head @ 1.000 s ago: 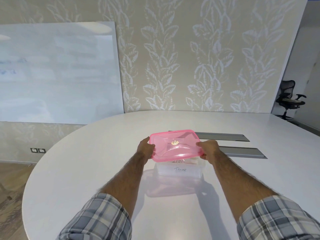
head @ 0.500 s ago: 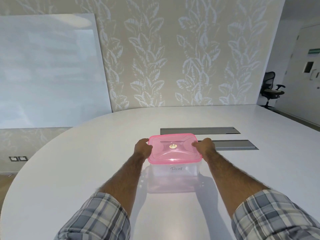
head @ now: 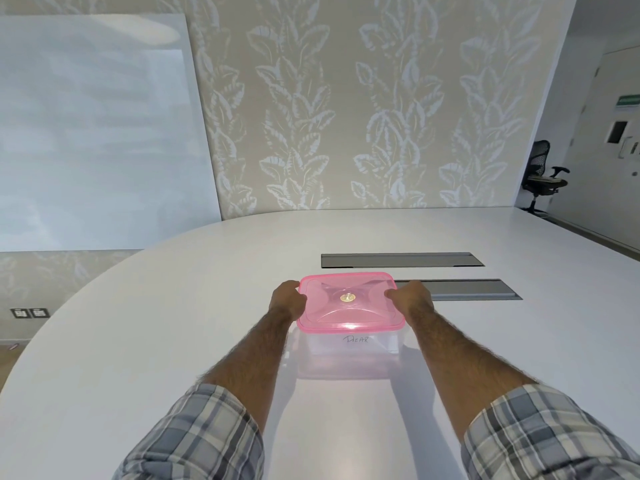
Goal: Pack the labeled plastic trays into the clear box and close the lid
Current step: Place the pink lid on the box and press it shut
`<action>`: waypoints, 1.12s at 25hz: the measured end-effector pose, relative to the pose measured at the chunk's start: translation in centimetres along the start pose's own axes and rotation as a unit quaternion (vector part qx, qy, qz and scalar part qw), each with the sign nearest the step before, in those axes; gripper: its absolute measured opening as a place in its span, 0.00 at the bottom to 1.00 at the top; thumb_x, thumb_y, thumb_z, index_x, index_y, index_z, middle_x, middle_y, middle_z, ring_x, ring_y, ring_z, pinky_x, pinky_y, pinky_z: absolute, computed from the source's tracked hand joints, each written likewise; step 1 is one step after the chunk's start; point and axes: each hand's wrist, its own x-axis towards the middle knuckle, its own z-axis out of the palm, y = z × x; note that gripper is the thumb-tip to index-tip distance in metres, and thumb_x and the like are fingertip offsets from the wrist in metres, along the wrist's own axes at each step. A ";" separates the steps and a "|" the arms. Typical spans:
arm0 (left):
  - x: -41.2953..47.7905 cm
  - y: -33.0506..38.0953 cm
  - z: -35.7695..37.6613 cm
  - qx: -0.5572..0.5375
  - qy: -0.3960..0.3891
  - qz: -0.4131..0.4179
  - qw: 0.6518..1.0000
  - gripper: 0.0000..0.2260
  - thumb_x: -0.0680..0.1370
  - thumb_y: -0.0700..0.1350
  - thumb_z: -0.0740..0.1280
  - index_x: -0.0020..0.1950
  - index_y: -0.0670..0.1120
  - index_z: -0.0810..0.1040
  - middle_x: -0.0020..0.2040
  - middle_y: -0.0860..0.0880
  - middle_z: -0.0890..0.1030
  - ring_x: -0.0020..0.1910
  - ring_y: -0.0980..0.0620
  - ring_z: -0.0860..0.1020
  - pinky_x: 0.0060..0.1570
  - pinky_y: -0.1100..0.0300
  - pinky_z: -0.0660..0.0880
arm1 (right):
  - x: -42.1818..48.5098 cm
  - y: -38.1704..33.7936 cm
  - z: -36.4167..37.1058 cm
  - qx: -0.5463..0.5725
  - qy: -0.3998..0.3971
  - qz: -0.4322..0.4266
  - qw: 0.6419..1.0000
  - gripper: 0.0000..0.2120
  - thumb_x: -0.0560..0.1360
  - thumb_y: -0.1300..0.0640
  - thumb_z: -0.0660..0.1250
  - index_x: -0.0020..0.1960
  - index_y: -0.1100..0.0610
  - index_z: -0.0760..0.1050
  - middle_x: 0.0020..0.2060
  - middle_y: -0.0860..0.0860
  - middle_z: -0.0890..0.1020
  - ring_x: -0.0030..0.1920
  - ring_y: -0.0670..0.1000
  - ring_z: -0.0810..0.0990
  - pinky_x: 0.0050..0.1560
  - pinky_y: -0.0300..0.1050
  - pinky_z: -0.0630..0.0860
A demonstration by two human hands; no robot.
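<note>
On a large white bench (head: 173, 341) with a rounded edge, a clear box (head: 349, 351) sits near the middle, directly ahead of the person. Its walls are see-through plastic, and a translucent pink lid (head: 349, 303) with rounded corners rests flat on top, covering it fully. A small gold-coloured disc (head: 347, 298) sits at the centre of the lid, with faint raised ridges running from it toward the corners. Handwriting in dark ink shows through the near wall; the contents inside are too faint to make out.

The left hand (head: 287, 301) presses against the lid's left edge and the right hand (head: 410, 299) against its right edge, so the hands are well apart and clamped on the lid from opposite sides. Bare forearms lead back to rolled plaid sleeves (head: 194, 434) at the bottom of the view.

Just beyond the box, two long grey panels (head: 398, 260) are set flush into the bench; the nearer one is partly hidden behind the right hand. A whiteboard (head: 97, 133) leans against leaf-patterned wallpaper (head: 346, 116) at left, and a black office chair (head: 543, 174) stands far off at right.

The box sits square to the person, its long axis running left to right, the written side facing them.
</note>
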 end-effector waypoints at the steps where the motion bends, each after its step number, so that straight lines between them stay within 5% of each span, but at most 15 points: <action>1: 0.1 0.0 0.1 0.010 -0.002 -0.003 1.000 0.21 0.79 0.37 0.63 0.73 0.40 0.72 0.72 0.43 0.73 0.66 0.41 0.76 0.62 0.46 0.77 | 0.1 0.0 0.0 -0.006 0.001 0.001 1.000 0.18 0.71 0.52 0.74 0.55 0.62 0.78 0.53 0.57 0.83 0.50 0.58 0.82 0.44 0.44 0.75; 9: 0.5 -0.2 1.2 0.076 -0.011 -0.009 0.997 0.16 0.78 0.39 0.65 0.66 0.37 0.76 0.61 0.40 0.80 0.57 0.39 0.81 0.55 0.46 0.80 | 0.4 0.2 0.7 -0.052 0.036 0.017 0.998 0.18 0.73 0.52 0.69 0.59 0.61 0.79 0.57 0.58 0.82 0.57 0.60 0.81 0.56 0.49 0.79; 28: 1.2 0.2 2.2 0.144 0.008 0.000 0.990 0.14 0.80 0.42 0.62 0.63 0.39 0.79 0.62 0.42 0.81 0.61 0.42 0.78 0.57 0.55 0.75 | 1.3 1.6 0.6 -0.040 0.018 0.009 0.999 0.10 0.74 0.59 0.67 0.54 0.62 0.79 0.53 0.58 0.84 0.53 0.60 0.83 0.50 0.48 0.79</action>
